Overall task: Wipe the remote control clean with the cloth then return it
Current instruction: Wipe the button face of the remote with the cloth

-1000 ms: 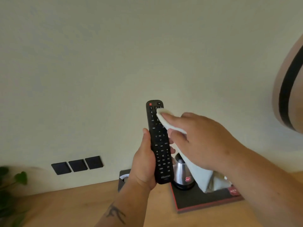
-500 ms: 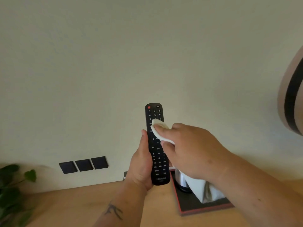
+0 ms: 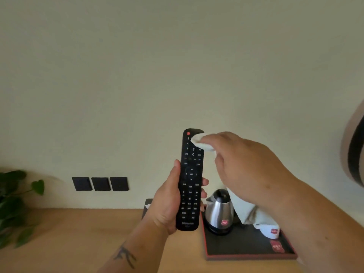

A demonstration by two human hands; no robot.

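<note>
My left hand (image 3: 167, 203) grips the lower half of a long black remote control (image 3: 190, 180), held upright in front of me with its buttons facing me. My right hand (image 3: 246, 166) pinches a white cloth (image 3: 201, 142) and presses its folded tip against the top right of the remote, over the number keys. More of the cloth hangs down below my right palm. The red power button at the remote's top left stays visible.
Below my hands is a wooden table (image 3: 69, 239). On it sits a black tray (image 3: 246, 251) with a red rim, holding a steel kettle (image 3: 219, 213) and a white cup (image 3: 269, 230). A green plant (image 3: 13, 203) stands at the left. Black wall sockets (image 3: 100, 183) sit above the table.
My right hand has slid the cloth from the middle keys up to the remote's top right. The left hand keeps the same hold on the remote.
</note>
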